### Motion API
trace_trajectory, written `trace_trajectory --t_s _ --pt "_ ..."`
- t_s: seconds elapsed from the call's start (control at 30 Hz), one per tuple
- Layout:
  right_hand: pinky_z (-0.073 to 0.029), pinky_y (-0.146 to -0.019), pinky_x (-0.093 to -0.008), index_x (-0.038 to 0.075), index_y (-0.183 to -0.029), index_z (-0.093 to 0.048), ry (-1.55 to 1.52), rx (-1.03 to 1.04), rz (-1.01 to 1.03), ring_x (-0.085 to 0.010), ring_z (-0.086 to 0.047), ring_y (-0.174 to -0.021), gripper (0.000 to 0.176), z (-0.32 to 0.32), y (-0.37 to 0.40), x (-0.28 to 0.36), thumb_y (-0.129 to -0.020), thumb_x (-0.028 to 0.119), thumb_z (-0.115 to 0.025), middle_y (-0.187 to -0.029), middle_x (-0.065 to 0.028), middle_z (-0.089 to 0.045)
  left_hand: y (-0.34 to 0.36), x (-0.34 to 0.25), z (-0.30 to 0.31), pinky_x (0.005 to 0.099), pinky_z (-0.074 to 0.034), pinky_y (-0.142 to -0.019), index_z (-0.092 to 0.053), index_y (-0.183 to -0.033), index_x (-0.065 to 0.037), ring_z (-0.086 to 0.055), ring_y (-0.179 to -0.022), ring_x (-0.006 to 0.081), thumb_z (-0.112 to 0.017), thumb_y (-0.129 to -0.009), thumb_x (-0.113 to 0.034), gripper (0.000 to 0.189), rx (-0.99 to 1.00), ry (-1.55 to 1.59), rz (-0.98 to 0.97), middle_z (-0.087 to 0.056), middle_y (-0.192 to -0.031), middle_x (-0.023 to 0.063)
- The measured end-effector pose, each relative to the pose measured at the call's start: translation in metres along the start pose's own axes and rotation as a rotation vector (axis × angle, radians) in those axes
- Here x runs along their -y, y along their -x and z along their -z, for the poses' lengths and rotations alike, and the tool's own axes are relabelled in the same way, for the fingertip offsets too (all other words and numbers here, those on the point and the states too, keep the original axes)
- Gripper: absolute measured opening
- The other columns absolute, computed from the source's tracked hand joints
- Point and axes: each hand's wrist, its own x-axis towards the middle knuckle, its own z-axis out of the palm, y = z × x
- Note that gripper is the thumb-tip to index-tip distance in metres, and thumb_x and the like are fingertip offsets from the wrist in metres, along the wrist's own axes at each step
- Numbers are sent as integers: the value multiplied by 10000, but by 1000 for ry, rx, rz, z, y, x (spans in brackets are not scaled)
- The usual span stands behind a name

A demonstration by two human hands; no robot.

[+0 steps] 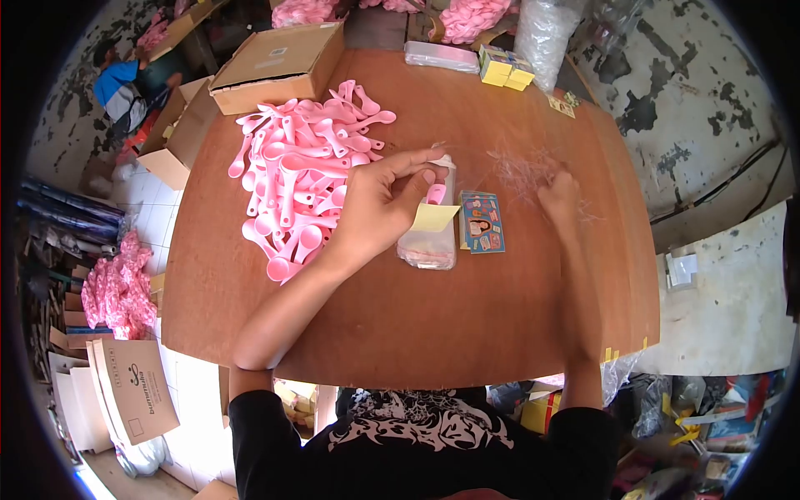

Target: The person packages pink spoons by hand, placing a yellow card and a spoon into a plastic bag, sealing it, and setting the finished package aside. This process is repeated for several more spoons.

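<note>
My left hand (385, 198) is closed in a pinch over the middle of the table. At its fingertips are a pink measuring spoon (436, 193), mostly hidden, and a pale yellow card (435, 219). Beneath lies a stack of clear plastic bags (427, 250). Just right of that stack sits a small pile of blue printed cards (483, 223). My right hand (560, 198) is curled at a tangle of thin clear plastic strips (518, 171); what its fingers hold is too fine to make out. A large heap of pink measuring spoons (292, 171) spreads left of my left hand.
A closed cardboard box (279, 62) stands at the table's back left. Along the back edge are a clear-wrapped bundle (442, 57) and yellow card stacks (506, 68). Another person (121, 87) sits at far left, near an open carton (179, 137).
</note>
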Motion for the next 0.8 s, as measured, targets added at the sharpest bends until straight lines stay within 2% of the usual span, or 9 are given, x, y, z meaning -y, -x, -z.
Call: trace_trajectory --t_s 0.07,0.1,0.17,0.23,0.3,0.37,0.5,0.67,0.8 --pt "-533 -815 -358 -4 -1160 -633 -556 -228 14 -196 -659 -941 309 24 13 28 -853 30 -617 -1088 -107 -678 -3 6 0 204 -492 -594 -583 -1252 35 -663 -849 89 -562 -972 -54 295 -1 13 2 -715 -1037 136" --pt "-533 -815 -358 -4 -1160 -633 -557 -222 10 -196 -659 -941 309 37 21 41 -853 30 -617 -1088 -107 -678 -3 11 -1 211 -502 -624 -579 -1256 36 -667 -911 102 -561 -973 -57 298 16 23 11 -713 -1043 138" --pt "-534 -770 -327 8 -1160 -652 -1075 29 356 -171 -664 -869 352 65 33 69 -831 106 -726 -1040 -105 -704 -6 24 -4 227 -518 -667 -575 -1258 39 -665 -921 109 -562 -973 -60 302 26 54 -32 -709 -1055 141" --pt "-535 -764 -316 -5 -1138 -657 -1134 120 453 -154 -661 -857 322 83 42 96 -845 110 -724 -1040 -98 -703 -7 26 -6 243 -534 -711 -570 -1261 42 -663 -931 116 -562 -973 -63 307 36 88 -77 -704 -1067 144" --pt "-536 -759 -306 -18 -1117 -662 -1189 214 554 -137 -657 -845 296 85 52 110 -858 114 -721 -1041 -92 -701 -5 18 -5 260 -531 -801 -607 -1220 47 -646 -921 100 -575 -935 7 289 22 166 16 -701 -1059 116" --pt "-537 -774 -274 -45 -1079 -663 -1415 400 324 -118 -657 -850 214 85 59 117 -898 68 -671 -1011 -91 -699 -5 14 -2 261 -533 -802 -606 -1222 45 -648 -921 105 -588 -936 -8 292 43 201 25 -700 -1051 113" --pt "-543 -765 -246 -62 -1040 -663 -1483 368 284 -96 -654 -843 151 90 65 123 -923 24 -627 -975 -93 -698 -6 19 -3 262 -539 -795 -636 -1171 51 -656 -895 111 -632 -935 -63 262 192 222 28 -710 -988 107" --pt "-553 -674 -232 -60 -1038 -660 -1411 245 298 -99 -660 -814 148 96 66 119 -922 30 -640 -927 -100 -698 -8 33 -3 257 -553 -764 -686 -1087 37 -669 -863 117 -658 -930 -106 214 154 157 34 -716 -963 91" --pt "-544 -628 -226 -52 -1027 -674 -1459 300 293 -101 -661 -779 142 93 63 114 -923 40 -644 -901 -95 -701 -9 31 -1 239 -565 -681 -697 -1081 13 -676 -817 107 -663 -928 -119 205 118 190 24 -714 -968 79"
